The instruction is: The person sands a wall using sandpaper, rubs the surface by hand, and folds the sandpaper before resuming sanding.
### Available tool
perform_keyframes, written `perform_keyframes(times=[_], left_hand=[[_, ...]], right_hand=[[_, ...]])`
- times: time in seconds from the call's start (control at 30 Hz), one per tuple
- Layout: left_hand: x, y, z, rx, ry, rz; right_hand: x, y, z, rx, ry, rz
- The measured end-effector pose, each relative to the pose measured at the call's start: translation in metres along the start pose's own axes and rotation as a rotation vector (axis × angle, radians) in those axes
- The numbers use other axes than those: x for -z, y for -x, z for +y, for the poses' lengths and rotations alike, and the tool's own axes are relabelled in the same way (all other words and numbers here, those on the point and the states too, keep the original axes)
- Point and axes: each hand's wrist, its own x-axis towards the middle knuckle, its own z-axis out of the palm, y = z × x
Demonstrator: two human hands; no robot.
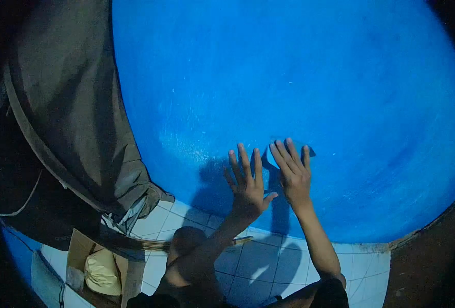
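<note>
My left hand [247, 180] lies against the blue wall [289, 77] with its fingers spread and nothing in it. To its right, my right hand [295, 172] presses a small sheet of sandpaper [312, 151] to the wall under its fingers. The sheet's dark corner sticks out right of the fingertips, and a pale, curled edge shows on the left. The rest of it is hidden behind the hand. Left of my left hand the paint carries a whitish scuffed patch [189, 146].
A dark grey cloth [78, 102] hangs at the left. Below it, an open cardboard box [135, 280] holds a cream-coloured bundle [102, 272]. Thin sticks [150, 245] lie on the white tiled floor [253, 259] beside my knee. A brown surface [428, 256] borders the right.
</note>
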Motion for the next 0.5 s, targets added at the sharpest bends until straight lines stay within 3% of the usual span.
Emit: perform_keyframes(times=[0.17,0.27,0.4,0.5], left_hand=[[0.003,-0.003,0.006,0.031,0.036,-0.030],[0.003,-0.003,0.007,0.042,0.083,0.003],[0.005,-0.005,0.008,0.033,0.153,0.063],[0.003,-0.002,0.006,0.023,0.150,0.050]], right_hand=[[0.009,-0.097,-0.031,0.131,-0.147,0.118],[0.011,-0.091,-0.025,0.179,-0.114,0.104],[0.008,-0.008,0.002,0.052,-0.046,0.015],[0.007,0.001,0.005,-0.002,0.008,-0.027]])
